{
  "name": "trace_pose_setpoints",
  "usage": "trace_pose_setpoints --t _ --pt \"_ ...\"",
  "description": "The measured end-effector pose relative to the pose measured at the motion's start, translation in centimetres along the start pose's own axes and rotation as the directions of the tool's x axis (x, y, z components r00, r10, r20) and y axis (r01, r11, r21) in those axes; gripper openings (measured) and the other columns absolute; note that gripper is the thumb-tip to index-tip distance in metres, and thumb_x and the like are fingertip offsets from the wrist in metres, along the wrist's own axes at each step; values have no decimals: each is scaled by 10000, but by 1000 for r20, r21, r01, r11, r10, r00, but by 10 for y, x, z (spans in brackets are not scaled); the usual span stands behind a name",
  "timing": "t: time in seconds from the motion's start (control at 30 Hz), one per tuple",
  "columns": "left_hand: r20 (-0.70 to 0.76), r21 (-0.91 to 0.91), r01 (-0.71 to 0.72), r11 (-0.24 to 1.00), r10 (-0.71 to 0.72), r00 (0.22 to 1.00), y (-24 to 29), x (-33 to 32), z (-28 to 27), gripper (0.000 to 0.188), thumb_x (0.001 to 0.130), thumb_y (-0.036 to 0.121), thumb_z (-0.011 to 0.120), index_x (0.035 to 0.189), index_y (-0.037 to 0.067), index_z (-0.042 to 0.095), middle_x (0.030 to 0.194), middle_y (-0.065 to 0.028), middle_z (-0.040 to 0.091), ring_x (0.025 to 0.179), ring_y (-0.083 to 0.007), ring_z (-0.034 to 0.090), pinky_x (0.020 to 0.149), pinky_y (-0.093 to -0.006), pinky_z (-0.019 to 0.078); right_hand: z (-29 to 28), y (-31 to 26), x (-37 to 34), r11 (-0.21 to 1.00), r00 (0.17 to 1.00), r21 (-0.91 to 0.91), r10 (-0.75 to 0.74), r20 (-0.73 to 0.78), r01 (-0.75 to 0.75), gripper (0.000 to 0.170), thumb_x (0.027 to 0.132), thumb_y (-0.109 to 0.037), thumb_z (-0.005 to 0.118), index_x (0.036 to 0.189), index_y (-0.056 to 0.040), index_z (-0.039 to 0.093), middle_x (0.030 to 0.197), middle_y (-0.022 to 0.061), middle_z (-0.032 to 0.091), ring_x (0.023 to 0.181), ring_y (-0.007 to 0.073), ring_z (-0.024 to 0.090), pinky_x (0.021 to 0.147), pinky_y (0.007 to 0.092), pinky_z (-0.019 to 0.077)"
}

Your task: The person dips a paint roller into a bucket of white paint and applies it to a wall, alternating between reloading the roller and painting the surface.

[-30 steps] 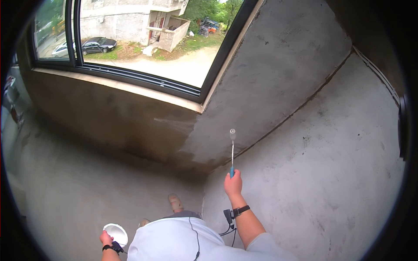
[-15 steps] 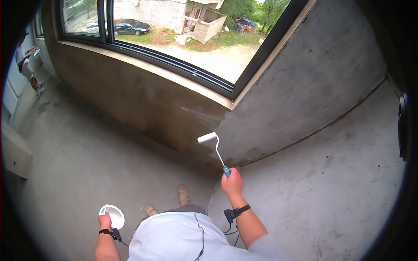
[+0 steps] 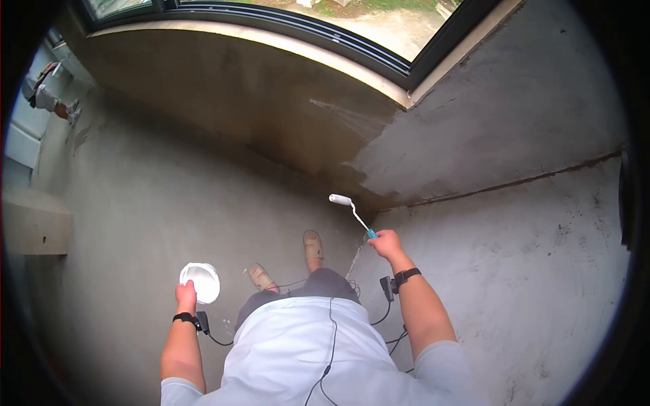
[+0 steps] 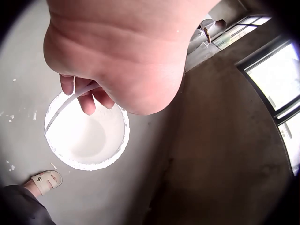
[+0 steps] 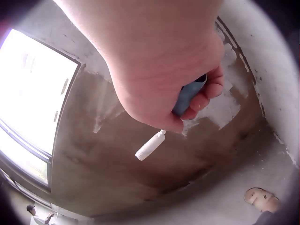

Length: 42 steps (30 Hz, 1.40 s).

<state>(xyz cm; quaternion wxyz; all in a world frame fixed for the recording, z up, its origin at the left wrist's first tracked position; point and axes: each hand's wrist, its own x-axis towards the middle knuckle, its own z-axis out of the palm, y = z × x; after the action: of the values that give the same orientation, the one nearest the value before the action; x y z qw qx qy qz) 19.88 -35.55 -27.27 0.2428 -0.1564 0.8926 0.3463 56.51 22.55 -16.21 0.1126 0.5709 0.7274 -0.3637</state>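
Observation:
My right hand (image 3: 388, 244) grips the blue handle (image 5: 190, 96) of a small paint roller (image 3: 340, 199), fingers curled round it. The roller's white sleeve points away from me, and in the head view it overlaps the foot of the wall under the window. Low on the left, my left hand (image 3: 185, 296) holds a white bucket (image 3: 209, 287) by its thin white handle (image 4: 61, 110). Inside the bucket is white paint (image 4: 89, 138), and its rim is smeared white. The wall is brown and bare-looking on the left (image 3: 223, 88), with a grey-white coated patch (image 3: 399, 159) on the right.
A black-framed window (image 3: 298, 34) with a pale sill is above the wall. Another person (image 3: 47, 95) stands at the far left. A pale block (image 3: 37, 223) juts in at the left edge. My sandalled feet (image 3: 313, 245) are on the grey floor, with cables hanging near my waist.
The view has tipped down and turned left. The roller has swung from end-on to pointing left, away from the coated wall. The bucket now appears higher in view, still in my left hand.

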Motion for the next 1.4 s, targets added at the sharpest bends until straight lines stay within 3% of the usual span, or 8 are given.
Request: trace_pose_setpoints --t 0.1,0.23,0.3,0.57,0.7,0.9,1.1,1.4 --pt "30 167 -63 984 59 998 16 3 23 350 860 216 613 982 -112 627 948 -273 699 880 -387 697 784 -441 530 14 28 7 959 945 7 277 174 -282 272 733 -258 771 843 -12 736 836 179 721 799 338 696 744 423 537" --pt "74 333 -162 929 146 987 31 4 47 323 861 210 617 970 -94 628 900 -256 697 853 -387 693 769 -443 532 31 78 12 954 959 -224 236 156 -198 219 790 -177 753 861 26 710 695 108 678 531 184 625 514 339 501" --pt "114 376 -200 905 168 979 22 19 59 339 874 238 579 971 -82 635 881 -271 686 854 -428 679 769 -475 526 40 94 16 956 958 -194 248 141 -219 304 759 -284 761 872 -2 738 845 199 719 806 344 694 756 415 535" --pt "100 393 -234 889 211 972 33 56 128 293 876 205 607 942 -80 614 898 -276 682 856 -422 676 773 -457 529 39 81 19 955 956 -201 249 157 -216 343 792 -319 738 938 -9 742 906 208 718 847 359 687 788 419 535" --pt "111 338 -179 924 150 982 81 63 161 310 869 214 624 998 -67 623 975 -267 694 930 -414 681 828 -451 533 28 54 22 963 978 -249 148 145 -108 322 813 -276 742 954 13 716 807 169 709 731 304 680 713 393 535" --pt "97 361 -125 924 96 991 140 38 190 320 861 219 637 1022 -57 619 1009 -256 694 960 -402 678 849 -439 531 37 43 24 972 998 -224 70 7 -66 341 815 -309 732 942 6 718 865 206 712 828 347 689 767 412 528" --pt "97 370 -183 911 158 983 264 -22 174 300 857 250 647 978 -23 621 918 -229 696 880 -377 686 805 -422 539 57 31 26 971 950 -132 223 217 -198 365 812 -322 695 988 -4 715 910 224 712 902 392 683 832 442 531" --pt "223 257 -14 966 -46 974 392 -96 162 299 848 192 632 965 -83 636 984 -214 696 877 -333 695 781 -403 533 58 15 33 984 959 -181 45 278 6 345 791 -323 702 901 3 712 922 244 701 917 406 673 825 444 529"
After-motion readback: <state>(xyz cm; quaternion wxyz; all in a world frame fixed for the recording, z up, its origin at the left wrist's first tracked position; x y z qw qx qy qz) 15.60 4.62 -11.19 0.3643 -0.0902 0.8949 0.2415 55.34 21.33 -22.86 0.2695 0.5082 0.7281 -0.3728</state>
